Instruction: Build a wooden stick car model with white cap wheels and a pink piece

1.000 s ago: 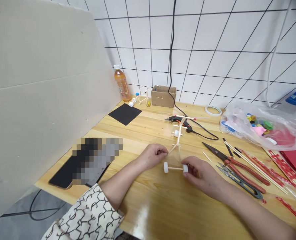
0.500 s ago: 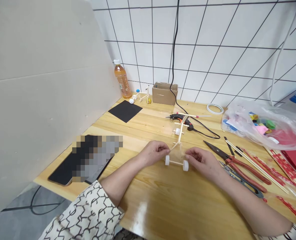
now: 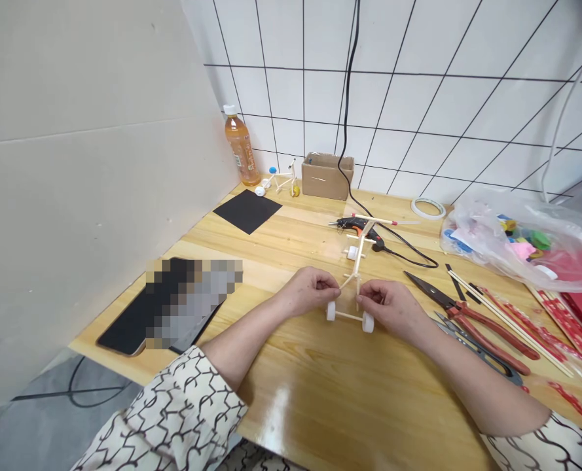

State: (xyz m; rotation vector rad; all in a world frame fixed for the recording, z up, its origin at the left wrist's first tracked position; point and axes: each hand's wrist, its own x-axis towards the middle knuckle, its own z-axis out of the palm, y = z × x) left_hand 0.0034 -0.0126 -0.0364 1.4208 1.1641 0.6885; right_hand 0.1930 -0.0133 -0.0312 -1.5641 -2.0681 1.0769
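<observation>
A small tricycle model built of thin wooden sticks stands on the table between my hands. Two white wheels sit on its near axle, and a smaller white wheel is at the far end. Red tips mark the ends of its handlebar stick. The fingers of my left hand pinch the slanted stick on the left, above the left wheel. Thumb and finger of my right hand close on the stick on the right, just above the right wheel.
Behind the model lies a black glue gun with its cord. Pliers, scissors and wooden sticks are at right, near a plastic bag. A phone, black sheet, cardboard box and bottle stand left and back.
My right hand has moved slightly left, its fingertips now on the model's right stick. My left hand keeps its pinch on the left stick. The whole view has shifted a little.
</observation>
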